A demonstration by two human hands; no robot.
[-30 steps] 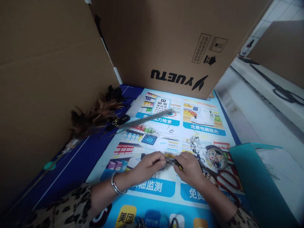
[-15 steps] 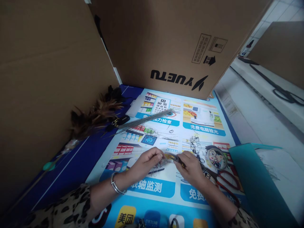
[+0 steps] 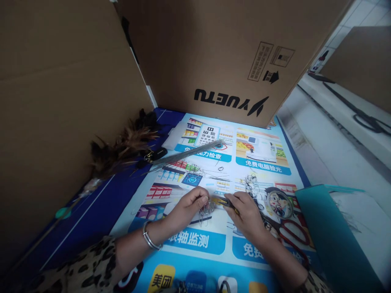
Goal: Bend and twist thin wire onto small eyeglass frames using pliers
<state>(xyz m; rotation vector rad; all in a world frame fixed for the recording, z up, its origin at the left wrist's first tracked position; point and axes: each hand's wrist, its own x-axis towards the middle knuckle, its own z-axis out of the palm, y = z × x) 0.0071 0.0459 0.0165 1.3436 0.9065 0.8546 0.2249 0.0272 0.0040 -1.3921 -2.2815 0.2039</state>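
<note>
My left hand (image 3: 192, 203) is closed, pinching a small tangle of thin wire (image 3: 207, 208) that hangs below its fingertips. Wrapped round the handles of small pliers (image 3: 229, 203) is my right hand (image 3: 246, 213). The pliers' yellowish jaws point left and reach the wire tangle beside my left fingertips; whether they grip a strand is too small to tell. Beyond my hands, a bundle of straight thin wires (image 3: 189, 154) lies slantwise on the printed mat (image 3: 232, 179). Loose bent wire pieces (image 3: 251, 183) are spread up and to the right of the pliers.
Cardboard panels (image 3: 195, 49) stand at the back and left. Brown feathers (image 3: 125, 146) lie at the left. On the right are a round clear dish (image 3: 279, 203), red-handled scissors (image 3: 295, 232) and a teal box (image 3: 332, 228). Black scissors (image 3: 366, 122) rest farther right.
The plier jaws have shifted slightly and show more clearly beside the wire tangle. My right hand has tilted a little; my left hand still pinches the wire.
</note>
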